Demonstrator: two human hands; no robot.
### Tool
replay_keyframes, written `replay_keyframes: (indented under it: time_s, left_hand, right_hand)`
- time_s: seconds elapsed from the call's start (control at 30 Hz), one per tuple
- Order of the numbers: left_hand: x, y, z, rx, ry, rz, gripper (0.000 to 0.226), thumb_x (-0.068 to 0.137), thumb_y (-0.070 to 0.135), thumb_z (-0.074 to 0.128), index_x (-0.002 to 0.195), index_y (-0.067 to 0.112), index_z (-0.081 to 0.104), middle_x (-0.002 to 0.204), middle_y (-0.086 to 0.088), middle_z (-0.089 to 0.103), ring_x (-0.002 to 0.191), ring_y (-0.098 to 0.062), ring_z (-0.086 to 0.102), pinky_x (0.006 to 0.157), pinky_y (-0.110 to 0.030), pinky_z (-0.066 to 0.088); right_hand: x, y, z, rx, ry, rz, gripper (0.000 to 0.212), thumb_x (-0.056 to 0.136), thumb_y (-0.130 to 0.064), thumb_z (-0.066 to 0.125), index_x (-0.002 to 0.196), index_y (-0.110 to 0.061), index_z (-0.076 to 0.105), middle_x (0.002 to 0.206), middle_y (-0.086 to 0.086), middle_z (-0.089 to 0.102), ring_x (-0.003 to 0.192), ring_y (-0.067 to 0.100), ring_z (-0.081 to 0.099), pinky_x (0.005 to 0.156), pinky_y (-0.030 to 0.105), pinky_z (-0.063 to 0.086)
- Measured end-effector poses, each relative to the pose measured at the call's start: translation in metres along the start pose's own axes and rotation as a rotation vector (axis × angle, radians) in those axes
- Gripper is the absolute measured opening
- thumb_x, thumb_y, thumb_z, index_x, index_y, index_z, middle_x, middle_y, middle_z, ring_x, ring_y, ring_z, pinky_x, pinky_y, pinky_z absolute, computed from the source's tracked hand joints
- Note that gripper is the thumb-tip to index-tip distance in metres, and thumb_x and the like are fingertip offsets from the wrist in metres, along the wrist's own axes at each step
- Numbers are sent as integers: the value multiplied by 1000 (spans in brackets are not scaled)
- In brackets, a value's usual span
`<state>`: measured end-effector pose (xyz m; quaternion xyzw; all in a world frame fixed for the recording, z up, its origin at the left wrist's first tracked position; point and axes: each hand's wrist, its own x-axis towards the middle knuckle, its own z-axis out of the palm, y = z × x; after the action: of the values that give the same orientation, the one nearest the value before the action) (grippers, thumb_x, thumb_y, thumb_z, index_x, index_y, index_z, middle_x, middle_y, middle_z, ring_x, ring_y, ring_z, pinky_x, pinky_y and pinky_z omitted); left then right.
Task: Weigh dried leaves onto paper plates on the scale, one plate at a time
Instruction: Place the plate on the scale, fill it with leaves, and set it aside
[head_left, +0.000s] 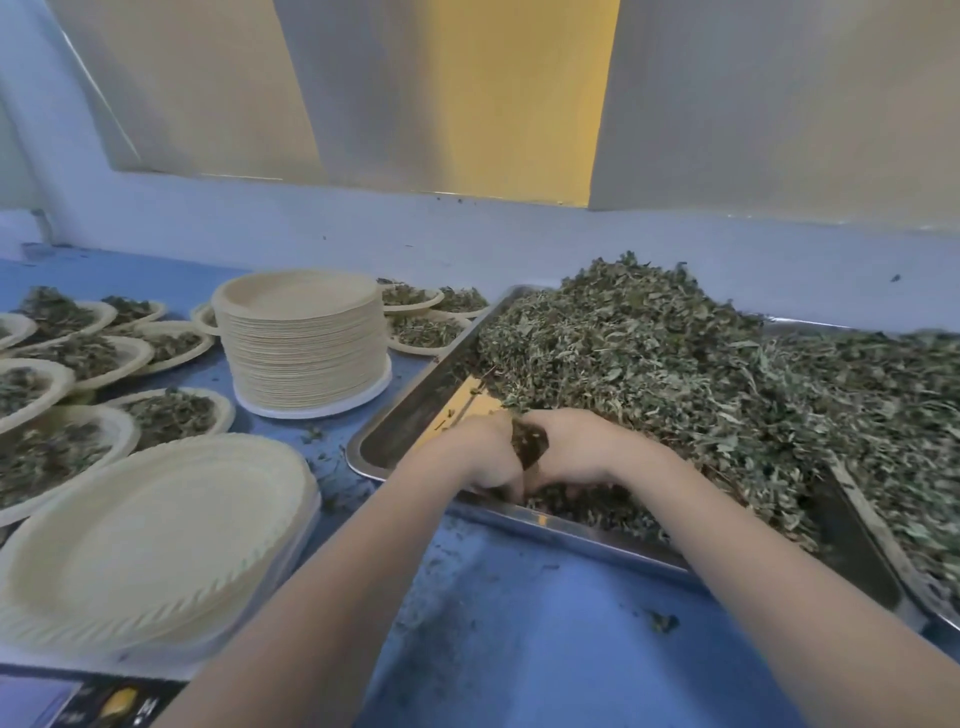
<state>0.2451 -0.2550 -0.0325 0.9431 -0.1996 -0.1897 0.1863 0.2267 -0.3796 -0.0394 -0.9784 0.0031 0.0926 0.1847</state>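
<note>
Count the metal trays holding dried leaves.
2: a large steel tray heaped with leaves at centre, and a second steel tray beside it at the right edge, partly cut off.

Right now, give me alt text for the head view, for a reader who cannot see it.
Both hands, left hand and right hand, gather a clump of dried leaves between them at the near corner of a metal tray. To the left, an empty paper plate sits on the scale, beyond it a plate stack and filled plates.

The blue table (545, 639) carries leaf-filled paper plates (78, 353), plate stacks (304, 343), a steel tray (415, 410) and a scale (93, 701).
</note>
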Motion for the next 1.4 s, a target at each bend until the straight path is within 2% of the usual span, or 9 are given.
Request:
replay_keyframes:
  time_s: [0.2, 0.3, 0.4, 0.5, 0.67, 0.87, 1.03, 1.23, 1.4]
  left_hand:
    - [-2, 2, -4, 128, 39, -94, 95, 71, 25, 80, 146, 14, 22, 140, -21, 31, 110, -33, 56, 86, -41, 54]
    - [0, 8, -3, 103, 8, -91, 77, 76, 15, 77, 140, 8, 36, 129, -20, 50, 102, -30, 62, 85, -39, 55]
    - [4, 6, 0, -109, -4, -96, 51, 79, -3, 69, 126, 0, 50, 111, -21, 63, 79, -31, 66, 80, -41, 57]
    - [4, -2, 2, -214, 159, -87, 53, 85, -5, 57, 133, 12, 44, 116, -18, 58, 80, -30, 69, 65, -38, 59]
    - [-6, -7, -14, -264, 337, -10, 57, 79, -7, 62, 131, 13, 49, 115, -15, 62, 102, -31, 63, 88, -40, 53]
    - [-47, -21, -58, -245, 474, 38, 54, 76, -7, 63, 126, 12, 53, 113, -14, 62, 97, -32, 65, 84, -41, 55]
    - [-103, -65, -92, -251, 550, 7, 39, 79, -7, 56, 116, 5, 58, 109, -18, 64, 97, -34, 64, 85, -42, 54]
    - [-165, -125, -102, -351, 479, -127, 36, 78, -13, 57, 111, 3, 59, 92, -17, 63, 70, -27, 67, 66, -36, 60]
    - [-186, -163, -93, -483, 338, -160, 65, 75, -3, 72, 132, 19, 51, 115, -9, 61, 74, -28, 70, 77, -41, 58]
  right_hand:
    - [-3, 0, -4, 116, -23, 18, 84, 69, -24, 79, 141, -34, 37, 122, 3, 45, 90, 20, 62, 50, 27, 56]
    - [1, -7, -3, 166, -133, 45, 74, 71, -13, 77, 136, -26, 43, 127, 6, 48, 100, 25, 61, 52, 28, 57]
    - [5, -12, -2, 292, -118, 21, 46, 73, 0, 74, 113, -15, 56, 110, 9, 57, 91, 26, 65, 48, 25, 56]
    - [7, -11, -1, 423, 18, 12, 54, 75, 3, 72, 124, -16, 57, 110, 10, 55, 70, 20, 64, 44, 22, 53]
    - [3, -20, -11, 573, 130, -51, 52, 76, 5, 70, 123, -14, 58, 116, 16, 58, 61, 21, 70, 56, 27, 57]
    - [-10, -70, -33, 636, 172, -194, 51, 76, 5, 69, 122, -14, 58, 115, 16, 59, 62, 23, 70, 61, 31, 58]
    - [-18, -138, -28, 649, 132, -354, 43, 78, 3, 69, 111, -23, 57, 101, 5, 61, 59, 19, 69, 58, 29, 59]
    - [-23, -206, 10, 635, -40, -476, 44, 78, 4, 68, 113, -21, 59, 78, 5, 67, 51, 15, 65, 53, 25, 56]
    - [-19, -220, 26, 240, -156, -483, 63, 73, -25, 79, 131, -32, 53, 117, -1, 59, 77, 15, 69, 66, 32, 60]
